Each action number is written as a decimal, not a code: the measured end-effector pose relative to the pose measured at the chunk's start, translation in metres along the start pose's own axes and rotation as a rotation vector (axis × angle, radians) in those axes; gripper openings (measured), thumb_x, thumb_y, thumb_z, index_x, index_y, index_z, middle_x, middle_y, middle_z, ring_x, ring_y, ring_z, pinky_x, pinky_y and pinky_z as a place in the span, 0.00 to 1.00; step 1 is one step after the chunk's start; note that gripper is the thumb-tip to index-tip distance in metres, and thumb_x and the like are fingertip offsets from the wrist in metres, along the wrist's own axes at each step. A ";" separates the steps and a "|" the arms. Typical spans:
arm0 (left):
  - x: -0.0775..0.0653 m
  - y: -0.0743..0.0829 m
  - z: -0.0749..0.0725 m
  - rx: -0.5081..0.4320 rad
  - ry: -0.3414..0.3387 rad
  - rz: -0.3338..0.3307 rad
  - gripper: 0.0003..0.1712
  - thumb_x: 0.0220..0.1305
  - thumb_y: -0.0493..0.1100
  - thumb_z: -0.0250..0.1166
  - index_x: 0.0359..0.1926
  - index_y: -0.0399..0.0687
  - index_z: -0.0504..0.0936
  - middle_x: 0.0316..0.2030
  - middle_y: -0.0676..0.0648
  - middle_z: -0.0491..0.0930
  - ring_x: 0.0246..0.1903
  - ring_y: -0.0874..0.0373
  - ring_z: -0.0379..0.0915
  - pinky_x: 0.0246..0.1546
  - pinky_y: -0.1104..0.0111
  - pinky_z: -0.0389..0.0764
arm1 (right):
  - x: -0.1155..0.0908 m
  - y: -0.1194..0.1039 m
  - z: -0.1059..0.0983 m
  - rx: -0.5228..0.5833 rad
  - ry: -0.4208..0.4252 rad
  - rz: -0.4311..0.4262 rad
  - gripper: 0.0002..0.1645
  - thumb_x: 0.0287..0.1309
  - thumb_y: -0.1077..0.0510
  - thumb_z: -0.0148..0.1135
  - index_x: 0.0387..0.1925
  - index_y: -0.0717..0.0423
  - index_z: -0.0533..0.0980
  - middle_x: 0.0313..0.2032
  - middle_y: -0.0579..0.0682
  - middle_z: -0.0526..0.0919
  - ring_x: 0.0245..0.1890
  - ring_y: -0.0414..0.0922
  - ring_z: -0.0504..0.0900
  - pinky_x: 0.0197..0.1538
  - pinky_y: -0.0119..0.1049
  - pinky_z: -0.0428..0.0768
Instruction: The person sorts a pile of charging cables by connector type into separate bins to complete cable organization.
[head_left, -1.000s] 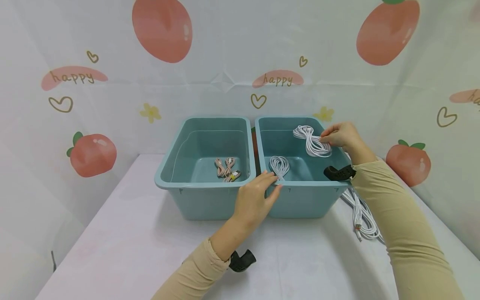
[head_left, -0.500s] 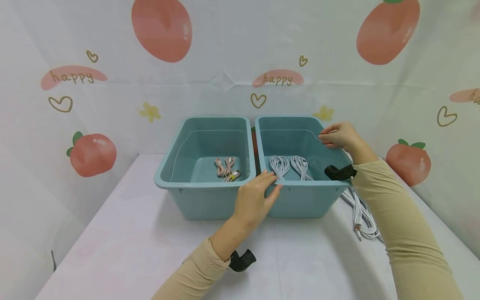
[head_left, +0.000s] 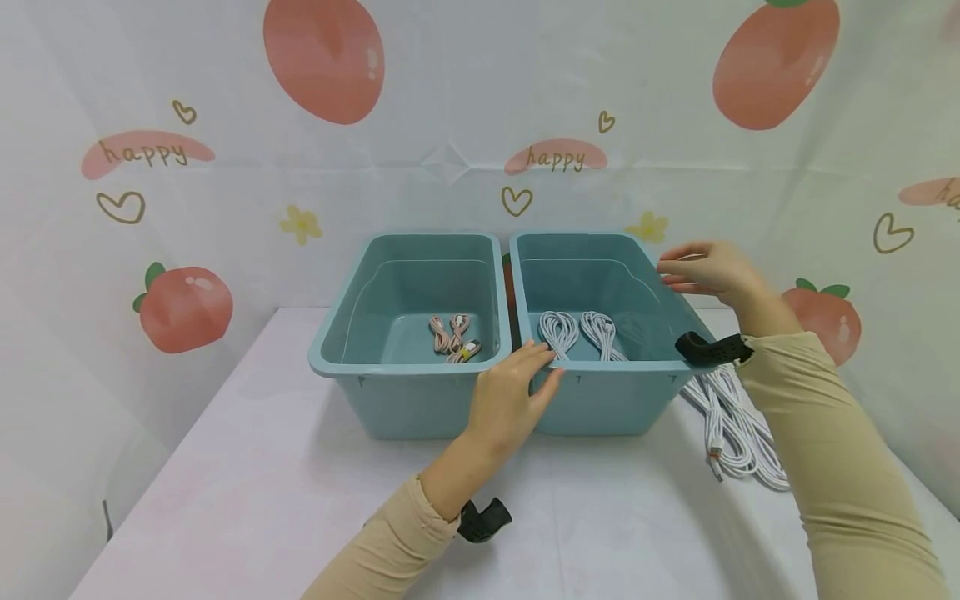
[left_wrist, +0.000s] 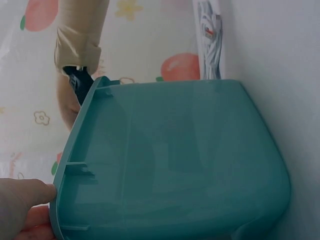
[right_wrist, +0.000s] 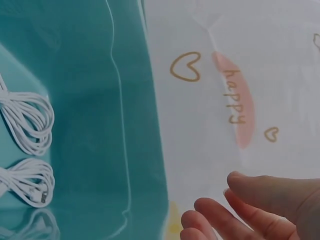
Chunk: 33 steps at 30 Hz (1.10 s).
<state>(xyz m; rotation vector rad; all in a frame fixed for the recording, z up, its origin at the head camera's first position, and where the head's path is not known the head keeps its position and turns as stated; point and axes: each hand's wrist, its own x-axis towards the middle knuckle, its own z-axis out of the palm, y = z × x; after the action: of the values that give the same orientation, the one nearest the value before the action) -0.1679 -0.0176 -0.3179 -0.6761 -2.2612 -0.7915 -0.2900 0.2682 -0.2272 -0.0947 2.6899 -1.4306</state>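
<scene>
A left bin (head_left: 420,404) and a right bin (head_left: 611,404) stand side by side on a table (head_left: 225,467), a backdrop (head_left: 450,92) behind them. The left hand (head_left: 512,396) holds the right bin's near rim at its left corner; ahead and to that hand's left, cables (head_left: 452,342) lie in the left bin. Inside the right bin, one cord (head_left: 558,333) sits just beyond the left hand, a second cord (head_left: 599,331) to its right. The right hand (head_left: 708,268) hangs beside that bin's right rim, leads (head_left: 738,442) below it on the table.
</scene>
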 end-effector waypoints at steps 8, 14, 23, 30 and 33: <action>0.000 -0.001 0.000 0.008 0.004 0.001 0.12 0.59 0.44 0.65 0.42 0.44 0.85 0.44 0.47 0.85 0.51 0.54 0.79 0.48 0.65 0.82 | -0.023 0.006 -0.014 0.049 0.031 -0.053 0.10 0.62 0.47 0.56 0.40 0.46 0.72 0.27 0.24 0.79 0.31 0.24 0.80 0.39 0.20 0.81; 0.000 -0.001 0.000 0.016 0.011 0.004 0.12 0.59 0.44 0.65 0.42 0.43 0.85 0.44 0.47 0.85 0.51 0.54 0.79 0.47 0.65 0.82 | -0.042 0.023 -0.022 0.047 0.066 -0.052 0.08 0.61 0.46 0.56 0.39 0.42 0.73 0.28 0.22 0.78 0.33 0.23 0.80 0.39 0.20 0.81; 0.000 0.000 -0.001 0.011 0.002 0.002 0.13 0.59 0.44 0.65 0.42 0.43 0.85 0.44 0.47 0.85 0.51 0.53 0.79 0.47 0.65 0.82 | -0.063 0.067 -0.027 0.070 0.095 -0.008 0.00 0.61 0.49 0.57 0.35 0.37 0.74 0.29 0.22 0.78 0.31 0.22 0.79 0.35 0.20 0.81; 0.000 0.000 0.000 0.012 0.000 0.003 0.13 0.59 0.45 0.65 0.42 0.43 0.85 0.45 0.46 0.85 0.51 0.53 0.79 0.48 0.65 0.82 | -0.075 0.103 -0.024 0.027 0.104 0.019 0.02 0.63 0.50 0.55 0.37 0.39 0.72 0.28 0.20 0.76 0.30 0.22 0.78 0.34 0.19 0.81; 0.000 0.000 0.000 0.009 0.002 0.002 0.12 0.59 0.44 0.65 0.42 0.43 0.85 0.44 0.46 0.85 0.51 0.53 0.79 0.48 0.65 0.82 | -0.079 0.117 -0.022 0.026 0.096 0.031 0.02 0.63 0.51 0.56 0.37 0.39 0.74 0.27 0.20 0.77 0.29 0.22 0.78 0.34 0.20 0.81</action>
<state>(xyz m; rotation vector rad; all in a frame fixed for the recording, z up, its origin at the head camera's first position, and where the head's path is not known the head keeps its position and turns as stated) -0.1675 -0.0175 -0.3182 -0.6732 -2.2604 -0.7796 -0.2154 0.3592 -0.3078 0.0178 2.7348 -1.4973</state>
